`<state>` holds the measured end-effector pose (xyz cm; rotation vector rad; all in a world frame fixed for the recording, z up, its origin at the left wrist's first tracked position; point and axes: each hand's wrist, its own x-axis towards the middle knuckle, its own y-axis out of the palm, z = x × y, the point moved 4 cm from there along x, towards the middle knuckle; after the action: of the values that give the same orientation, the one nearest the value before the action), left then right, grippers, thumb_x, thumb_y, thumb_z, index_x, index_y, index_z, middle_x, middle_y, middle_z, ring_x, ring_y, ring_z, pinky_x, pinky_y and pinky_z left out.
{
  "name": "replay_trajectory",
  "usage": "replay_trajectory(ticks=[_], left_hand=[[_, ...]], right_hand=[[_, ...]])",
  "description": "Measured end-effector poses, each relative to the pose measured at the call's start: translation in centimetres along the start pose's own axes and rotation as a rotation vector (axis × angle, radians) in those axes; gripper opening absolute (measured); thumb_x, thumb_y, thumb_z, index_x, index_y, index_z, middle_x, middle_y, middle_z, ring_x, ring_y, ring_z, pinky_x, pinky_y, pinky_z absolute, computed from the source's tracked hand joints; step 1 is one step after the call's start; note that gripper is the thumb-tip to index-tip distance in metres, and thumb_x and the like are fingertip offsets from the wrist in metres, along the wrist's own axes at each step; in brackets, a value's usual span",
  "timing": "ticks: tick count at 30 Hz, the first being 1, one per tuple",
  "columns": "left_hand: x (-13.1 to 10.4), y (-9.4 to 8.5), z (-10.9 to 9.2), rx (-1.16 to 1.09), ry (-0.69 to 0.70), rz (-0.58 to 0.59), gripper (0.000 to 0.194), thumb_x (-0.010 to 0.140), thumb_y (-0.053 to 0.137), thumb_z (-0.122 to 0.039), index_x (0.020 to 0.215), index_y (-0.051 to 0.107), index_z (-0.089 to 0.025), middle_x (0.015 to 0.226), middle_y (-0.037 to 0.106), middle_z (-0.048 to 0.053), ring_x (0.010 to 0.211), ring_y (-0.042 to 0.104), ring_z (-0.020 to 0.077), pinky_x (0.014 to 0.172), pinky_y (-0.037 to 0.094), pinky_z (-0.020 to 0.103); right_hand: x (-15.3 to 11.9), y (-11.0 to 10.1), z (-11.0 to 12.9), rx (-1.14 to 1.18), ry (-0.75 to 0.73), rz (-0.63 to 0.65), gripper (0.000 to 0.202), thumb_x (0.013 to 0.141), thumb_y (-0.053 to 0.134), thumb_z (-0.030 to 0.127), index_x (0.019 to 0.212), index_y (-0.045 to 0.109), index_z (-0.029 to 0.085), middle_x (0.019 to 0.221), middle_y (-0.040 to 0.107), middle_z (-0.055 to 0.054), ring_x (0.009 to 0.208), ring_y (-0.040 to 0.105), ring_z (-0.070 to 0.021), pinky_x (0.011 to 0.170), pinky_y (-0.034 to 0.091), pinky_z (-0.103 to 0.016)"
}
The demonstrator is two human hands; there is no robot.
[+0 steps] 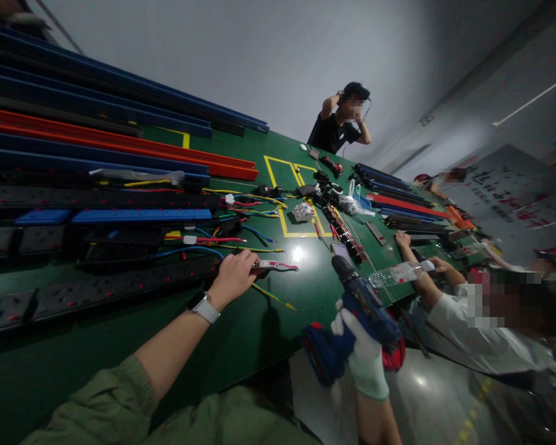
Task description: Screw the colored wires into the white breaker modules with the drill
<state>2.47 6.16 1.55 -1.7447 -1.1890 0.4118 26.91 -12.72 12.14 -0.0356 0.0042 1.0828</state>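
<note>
Head view: left hand (235, 275) pinching pale module (269, 264) inside counter's (231, 364) near edge, gloved right hand (362, 349) gripping drill (367, 303) by that edge; careless swing could snag loose wires (275, 298)!

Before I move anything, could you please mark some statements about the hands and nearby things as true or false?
1. The white-gloved right hand holds a blue-and-black pistol-shaped drill. True.
2. The left hand touches a small white rectangular module. True.
3. The left hand is gloved too. False: it is bare.
4. A long orange rail lies between long blue rails. True.
5. The person in a black shirt has both arms lowered. False: they are raised to the head.
</note>
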Motion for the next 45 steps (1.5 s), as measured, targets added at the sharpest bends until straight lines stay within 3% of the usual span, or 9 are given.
replay_trajectory(ticks=[2, 5, 7, 14, 18, 23, 34, 40, 45], left_hand=[[0.0, 0.0, 0.0, -0.032, 0.008, -0.009, 0.029, 0.093, 0.055, -0.046, 0.108, 0.066, -0.023, 0.110, 0.068, 0.008, 0.097, 0.062, 0.0246, 0.078, 0.039, 0.037], [0.0, 0.0, -0.1, -0.087, 0.044, -0.012, 0.038, 0.092, 0.058, -0.045, 0.125, 0.063, -0.027, 0.121, 0.068, 0.008, 0.107, 0.062, 0.0251, 0.081, 0.040, 0.036], [0.0, 0.0, 0.0, -0.096, 0.050, 0.006, 0.035, 0.094, 0.055, -0.043, 0.125, 0.065, -0.029, 0.121, 0.069, 0.007, 0.107, 0.062, 0.0249, 0.080, 0.041, 0.037], [-0.1, 0.1, 0.1, -0.073, 0.038, 0.006, 0.029, 0.095, 0.052, -0.040, 0.115, 0.070, -0.029, 0.114, 0.073, 0.007, 0.100, 0.063, 0.0259, 0.076, 0.040, 0.038], [-0.1, 0.1, 0.1, -0.088, 0.043, 0.009, 0.028, 0.095, 0.052, -0.037, 0.115, 0.071, -0.030, 0.115, 0.073, 0.006, 0.101, 0.063, 0.0251, 0.077, 0.039, 0.037], [-0.1, 0.0, 0.0, -0.116, 0.015, 0.041, 0.028, 0.095, 0.052, -0.034, 0.115, 0.071, -0.030, 0.118, 0.073, 0.005, 0.102, 0.062, 0.0240, 0.080, 0.039, 0.038], [0.0, 0.3, 0.4, -0.106, 0.001, 0.052, 0.036, 0.092, 0.049, -0.025, 0.119, 0.072, -0.034, 0.109, 0.075, 0.004, 0.092, 0.063, 0.0230, 0.078, 0.038, 0.037], [-0.1, 0.2, 0.3, -0.100, -0.001, 0.043, 0.036, 0.093, 0.048, -0.026, 0.118, 0.072, -0.034, 0.100, 0.076, 0.005, 0.089, 0.063, 0.0233, 0.079, 0.038, 0.037], [0.0, 0.2, 0.3, -0.095, -0.007, 0.045, 0.034, 0.094, 0.049, -0.032, 0.117, 0.073, -0.034, 0.099, 0.076, 0.005, 0.090, 0.063, 0.0237, 0.079, 0.038, 0.037]], right_hand=[[-2.1, 0.1, -1.3, 0.075, 0.094, 0.040, 0.022, 0.084, 0.074, 0.027, 0.102, 0.064, 0.018, 0.072, 0.062, 0.001, 0.052, 0.055, -0.0108, 0.055, 0.048, -0.028], [-3.9, 0.4, -3.3, 0.130, 0.114, 0.041, 0.028, 0.080, 0.078, 0.024, 0.103, 0.062, 0.020, 0.090, 0.067, -0.003, 0.048, 0.055, -0.0089, 0.050, 0.046, -0.027], [-4.7, 0.9, -4.3, 0.138, 0.128, 0.033, 0.030, 0.079, 0.079, 0.024, 0.103, 0.062, 0.021, 0.098, 0.067, -0.005, 0.048, 0.056, -0.0082, 0.050, 0.047, -0.027], [-6.6, 2.9, -6.9, -0.049, 0.190, 0.048, 0.026, 0.080, 0.079, 0.032, 0.098, 0.065, 0.019, 0.090, 0.068, -0.004, 0.047, 0.056, -0.0078, 0.048, 0.044, -0.024], [-7.0, 3.7, -8.2, -0.164, 0.193, 0.081, 0.023, 0.084, 0.075, 0.036, 0.097, 0.067, 0.019, 0.069, 0.064, 0.001, 0.049, 0.053, -0.0100, 0.055, 0.047, -0.026], [-6.9, 4.4, -8.5, -0.175, 0.225, 0.038, 0.023, 0.084, 0.074, 0.038, 0.094, 0.068, 0.018, 0.055, 0.056, 0.005, 0.047, 0.050, -0.0111, 0.057, 0.046, -0.026], [-7.7, 5.7, -8.2, -0.230, 0.192, 0.018, 0.025, 0.083, 0.073, 0.041, 0.098, 0.072, 0.021, 0.069, 0.066, -0.001, 0.059, 0.059, -0.0142, 0.064, 0.051, -0.027], [-8.1, 6.0, -9.6, -0.210, 0.246, 0.028, 0.026, 0.084, 0.073, 0.045, 0.085, 0.068, 0.019, 0.057, 0.057, 0.004, 0.056, 0.056, -0.0132, 0.071, 0.051, -0.028], [-8.3, 6.5, -10.0, -0.217, 0.230, 0.047, 0.027, 0.086, 0.071, 0.045, 0.091, 0.069, 0.018, 0.062, 0.060, 0.003, 0.058, 0.057, -0.0132, 0.073, 0.051, -0.028]])
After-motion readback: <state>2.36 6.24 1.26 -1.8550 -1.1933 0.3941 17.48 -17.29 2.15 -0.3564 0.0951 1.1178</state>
